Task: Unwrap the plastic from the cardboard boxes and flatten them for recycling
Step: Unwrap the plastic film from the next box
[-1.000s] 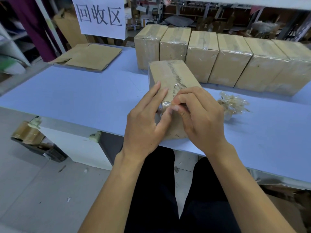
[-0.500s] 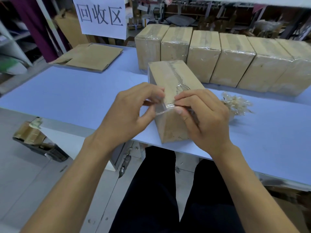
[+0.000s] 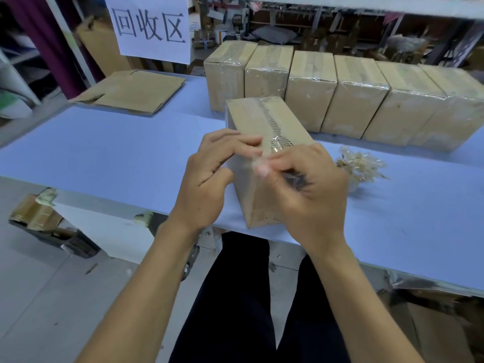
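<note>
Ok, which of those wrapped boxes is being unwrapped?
The brown cardboard box standing alone nearest the table edge, both hands on it; six others sit rowed behind.

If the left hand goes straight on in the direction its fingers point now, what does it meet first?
Probably the right hand. The left hand points right across the near box, and its fingertips nearly meet the right thumb at the plastic. Depth is unclear.

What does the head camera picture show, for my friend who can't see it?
Two hands, left hand and right hand, pinch and pull clear plastic off a box on a blue table. Six wrapped boxes line up behind, with flat cardboard at the far left.
</note>
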